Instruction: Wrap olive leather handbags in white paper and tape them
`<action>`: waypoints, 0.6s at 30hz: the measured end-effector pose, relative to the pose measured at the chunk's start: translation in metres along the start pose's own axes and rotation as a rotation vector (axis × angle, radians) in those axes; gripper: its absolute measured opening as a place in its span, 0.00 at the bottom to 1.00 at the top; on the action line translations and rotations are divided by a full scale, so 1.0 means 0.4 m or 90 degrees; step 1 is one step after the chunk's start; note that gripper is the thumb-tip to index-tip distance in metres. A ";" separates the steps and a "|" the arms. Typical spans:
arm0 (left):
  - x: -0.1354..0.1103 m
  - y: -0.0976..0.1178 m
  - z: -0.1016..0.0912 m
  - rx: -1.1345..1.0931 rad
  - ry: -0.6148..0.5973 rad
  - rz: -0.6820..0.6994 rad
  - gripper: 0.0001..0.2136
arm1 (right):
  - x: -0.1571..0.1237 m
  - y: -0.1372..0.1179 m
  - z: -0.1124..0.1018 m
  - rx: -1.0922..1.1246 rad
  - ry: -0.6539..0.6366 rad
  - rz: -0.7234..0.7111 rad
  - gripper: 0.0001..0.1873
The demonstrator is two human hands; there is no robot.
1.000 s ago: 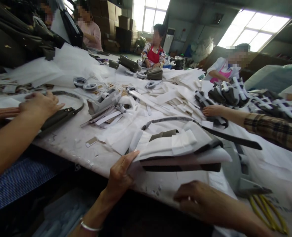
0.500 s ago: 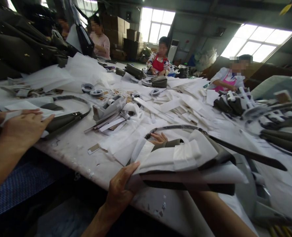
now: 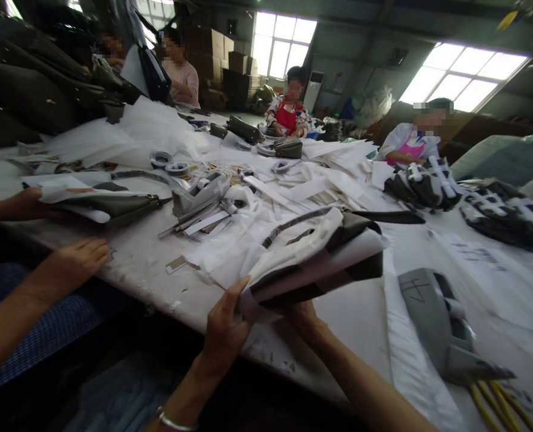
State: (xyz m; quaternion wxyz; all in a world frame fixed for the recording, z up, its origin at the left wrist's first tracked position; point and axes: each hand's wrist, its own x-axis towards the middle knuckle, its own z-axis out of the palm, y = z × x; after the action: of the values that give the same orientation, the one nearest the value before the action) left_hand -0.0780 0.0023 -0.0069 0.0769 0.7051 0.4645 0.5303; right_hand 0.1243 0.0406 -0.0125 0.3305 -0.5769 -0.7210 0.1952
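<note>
A dark olive handbag [image 3: 354, 231], wrapped partly in white paper, is held tilted above the table's front edge. My left hand [image 3: 228, 318] grips its near left corner, thumb on top. My right hand [image 3: 303, 318] holds the bag from underneath, its fingers hidden behind it. A strap wrapped in film [image 3: 289, 225] arches over the bag's far side, and a dark strap [image 3: 386, 216] trails to the right.
At left, a co-worker's hands [image 3: 71, 267] are by another olive bag [image 3: 129, 207]. White paper sheets [image 3: 325, 189] and card strips [image 3: 207, 222] litter the table. A grey tape dispenser [image 3: 433, 318] stands right, near yellow-handled tools [image 3: 496, 402]. Wrapped bags [image 3: 422, 183] lie beyond.
The handbag has tipped up, showing more of its underside, and its right end has swung in toward me. My right fingers, earlier visible behind it, are now hidden. The co-worker's near hand has left their bag.
</note>
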 end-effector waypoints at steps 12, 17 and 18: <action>-0.004 0.031 0.039 0.060 -0.095 0.188 0.26 | -0.152 -0.091 -0.029 0.288 -0.026 0.185 0.12; -0.018 0.049 0.057 0.124 -0.146 0.297 0.22 | -0.243 -0.134 -0.066 0.586 -0.216 0.440 0.19; -0.021 0.053 0.060 0.135 -0.154 0.319 0.21 | -0.261 -0.148 -0.089 0.598 -0.327 0.471 0.21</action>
State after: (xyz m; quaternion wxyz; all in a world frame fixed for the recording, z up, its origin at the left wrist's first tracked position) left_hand -0.0463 -0.0065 -0.0097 -0.0757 0.8599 0.3161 0.3936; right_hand 0.1199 -0.0784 0.0255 0.2756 -0.5163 -0.3684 0.7223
